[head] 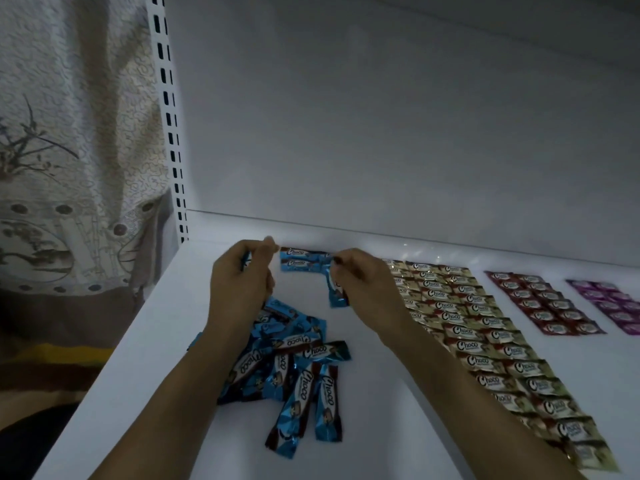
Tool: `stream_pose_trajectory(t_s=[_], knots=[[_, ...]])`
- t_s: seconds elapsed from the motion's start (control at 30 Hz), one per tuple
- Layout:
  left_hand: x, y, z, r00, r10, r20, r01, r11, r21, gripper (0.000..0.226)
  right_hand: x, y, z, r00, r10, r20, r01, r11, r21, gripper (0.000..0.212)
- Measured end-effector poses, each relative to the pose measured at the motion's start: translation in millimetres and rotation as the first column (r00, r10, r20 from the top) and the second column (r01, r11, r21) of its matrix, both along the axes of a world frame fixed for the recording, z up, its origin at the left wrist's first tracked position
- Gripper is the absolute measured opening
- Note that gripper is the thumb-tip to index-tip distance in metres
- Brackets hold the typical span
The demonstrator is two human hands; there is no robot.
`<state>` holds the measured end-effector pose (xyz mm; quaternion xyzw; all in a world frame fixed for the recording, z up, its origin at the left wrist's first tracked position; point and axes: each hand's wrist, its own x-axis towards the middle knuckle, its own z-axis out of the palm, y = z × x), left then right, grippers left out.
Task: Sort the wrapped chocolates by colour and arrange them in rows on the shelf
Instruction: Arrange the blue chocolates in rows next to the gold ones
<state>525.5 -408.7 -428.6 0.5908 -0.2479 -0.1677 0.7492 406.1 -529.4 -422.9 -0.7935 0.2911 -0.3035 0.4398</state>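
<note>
On the white shelf (381, 393), a loose pile of blue wrapped chocolates (294, 362) lies under my left forearm. Two blue chocolates (303, 260) lie in a short stack near the back wall. My left hand (242, 282) is just left of them, fingers curled around a blue chocolate that is mostly hidden. To their right, my right hand (363, 282) pinches another blue chocolate (336, 294), which hangs down. Sorted rows of gold chocolates (485, 341), red chocolates (543, 303) and purple chocolates (609, 303) lie to the right.
The shelf's white back wall (381, 133) rises just behind the hands. A slotted upright post (171, 133) marks the left end, with a patterned curtain (69, 168) beyond it. Bare shelf lies between the blue pile and the gold rows.
</note>
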Motion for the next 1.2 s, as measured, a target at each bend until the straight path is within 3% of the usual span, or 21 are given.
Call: stream_pose_trajectory(t_s=[0.03,0.1,0.23,0.33,0.4,0.5,0.6,0.73,0.93,1.0,1.07,1.13,1.2], knots=[[0.2,-0.3,0.2,1.000,0.007,-0.021,-0.007,1.000,0.002,0.021,2.8,-0.1,-5.5,0.995,0.040,-0.087,-0.050,0.993,-0.110,0.018],[0.1,-0.9,0.9,0.999,0.010,-0.033,-0.010,1.000,0.006,0.018,8.1,0.8,-12.6,0.978,0.117,-0.173,-0.143,0.979,-0.147,0.028],[1.0,-0.1,1.0,1.000,0.023,-0.018,-0.023,1.000,0.010,0.015,0.0,-10.7,-19.6,0.986,0.043,-0.161,-0.085,0.962,-0.260,0.031],[1.9,0.7,1.3,0.998,0.018,-0.066,-0.018,1.000,-0.002,0.015,-14.1,-7.7,-18.0,0.975,0.083,-0.206,-0.155,0.919,-0.363,0.029],[1.6,0.6,2.0,0.994,0.000,-0.107,0.000,1.000,-0.006,0.014,-19.3,-1.2,-21.0,0.966,0.105,-0.236,-0.209,0.852,-0.480,0.026],[2.1,0.2,3.3,0.993,0.010,-0.114,-0.011,1.000,-0.004,0.015,-17.5,6.2,-25.5,0.944,0.011,-0.330,-0.243,0.699,-0.673,0.028],[2.7,-0.8,5.9,0.988,0.039,-0.149,-0.040,0.999,-0.004,0.017,-2.6,0.8,-28.8,0.901,-0.007,-0.433,-0.325,0.650,-0.688,0.030],[5.1,-1.6,7.3,0.940,0.028,-0.341,-0.057,0.995,-0.077,0.022,19.6,-13.9,-35.4,0.855,0.034,-0.517,-0.426,0.615,-0.664,0.031],[4.8,-0.8,6.7,0.967,0.045,-0.251,-0.048,0.999,-0.008,0.020,27.5,-22.8,-38.0,0.889,0.009,-0.457,-0.359,0.633,-0.686,0.033],[4.1,0.7,6.0,0.976,-0.010,-0.219,0.006,1.000,-0.019,0.013,25.4,-13.6,-31.4,0.955,0.039,-0.296,-0.222,0.756,-0.615,0.030],[2.7,1.5,4.8,0.980,-0.075,-0.182,0.070,0.997,-0.035,0.012,21.9,3.2,-12.2,0.990,0.086,-0.114,-0.113,0.959,-0.259,0.025],[0.8,1.3,5.0,0.981,-0.109,-0.163,0.102,0.994,-0.047,0.012,17.4,17.5,8.0,0.988,0.136,0.078,-0.145,0.980,0.134,0.025],[-0.6,1.3,5.8,0.984,-0.113,-0.136,0.108,0.993,-0.041,0.013,13.7,25.5,19.8,0.976,0.163,0.144,-0.194,0.953,0.233,0.023]])
